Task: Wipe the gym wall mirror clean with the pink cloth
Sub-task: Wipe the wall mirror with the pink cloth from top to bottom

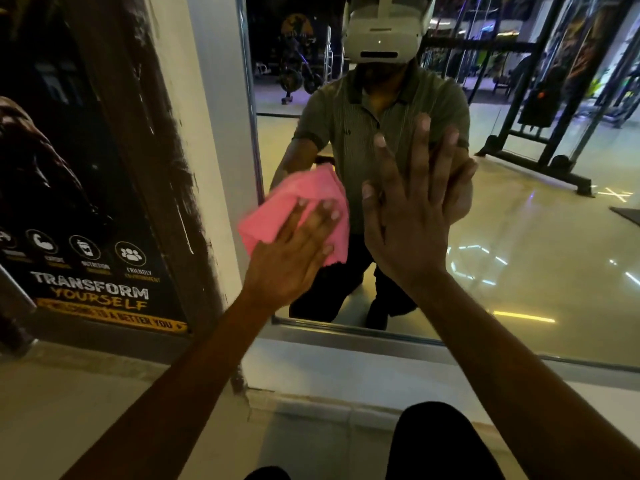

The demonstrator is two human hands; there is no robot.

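The wall mirror fills the middle and right of the view, framed in metal. My left hand lies flat with straight fingers on the pink cloth and presses it against the glass near the mirror's left edge. My right hand is spread flat against the glass just to the right of the cloth, fingers pointing up. The mirror reflects a person in a green shirt wearing a white headset, with their hands meeting mine.
A dark gym poster covers the wall to the left of the mirror's metal frame. A pale ledge runs under the mirror. My dark-clad knee is at the bottom. Gym machines show in the reflection.
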